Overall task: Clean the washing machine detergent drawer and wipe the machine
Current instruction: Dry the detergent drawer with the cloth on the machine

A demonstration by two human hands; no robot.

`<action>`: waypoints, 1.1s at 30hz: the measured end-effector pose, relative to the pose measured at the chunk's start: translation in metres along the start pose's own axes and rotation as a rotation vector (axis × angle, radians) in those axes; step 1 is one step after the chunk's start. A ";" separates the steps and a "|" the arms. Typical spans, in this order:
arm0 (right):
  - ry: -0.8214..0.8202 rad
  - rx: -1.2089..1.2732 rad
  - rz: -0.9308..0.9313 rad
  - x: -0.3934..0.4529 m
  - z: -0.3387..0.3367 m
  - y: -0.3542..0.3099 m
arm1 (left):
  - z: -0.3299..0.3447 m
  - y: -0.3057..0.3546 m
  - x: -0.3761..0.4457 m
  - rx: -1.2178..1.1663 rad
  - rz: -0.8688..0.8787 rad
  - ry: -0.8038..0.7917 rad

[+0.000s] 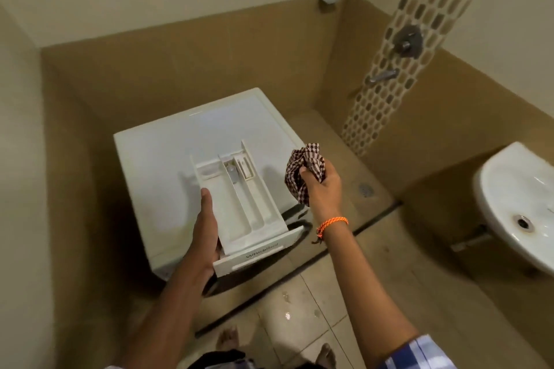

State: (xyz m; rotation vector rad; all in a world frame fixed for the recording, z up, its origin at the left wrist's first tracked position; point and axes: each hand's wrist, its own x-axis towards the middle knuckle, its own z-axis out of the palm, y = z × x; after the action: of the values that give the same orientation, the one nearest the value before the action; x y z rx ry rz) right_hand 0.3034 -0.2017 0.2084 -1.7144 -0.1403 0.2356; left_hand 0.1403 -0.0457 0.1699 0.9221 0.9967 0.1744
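Observation:
A white detergent drawer (239,204), taken out of the machine, hangs over the white washing machine (156,165), its front panel toward me and its compartments facing up. My left hand (207,231) grips the drawer's left side near the front, thumb along the rim. My right hand (322,186) holds a bunched brown-and-white checked cloth (304,168) just right of the drawer, above the machine's right edge. An orange cord bracelet circles that wrist.
The machine stands in a tan-tiled corner. A white washbasin (515,204) hangs on the right wall. A shower valve (407,40) and tap (382,76) sit on the mosaic strip beyond. A floor drain (365,189) lies right of the machine. The floor tiles near my feet look wet.

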 end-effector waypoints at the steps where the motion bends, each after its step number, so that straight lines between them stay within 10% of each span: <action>1: -0.020 0.007 -0.007 -0.003 0.019 -0.005 | -0.014 0.008 0.006 -0.015 0.001 0.013; 13: -0.278 -0.156 -0.261 -0.031 0.143 -0.032 | -0.088 0.054 0.029 0.160 0.012 0.014; 33: -0.511 -1.140 -0.817 -0.069 0.228 0.005 | -0.102 0.084 0.047 0.152 0.139 0.045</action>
State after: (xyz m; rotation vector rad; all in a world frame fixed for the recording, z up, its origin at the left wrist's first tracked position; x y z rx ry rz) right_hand 0.1824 0.0007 0.1759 -2.4760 -1.5576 -0.0613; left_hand 0.1098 0.0908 0.1799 1.1313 0.9974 0.2397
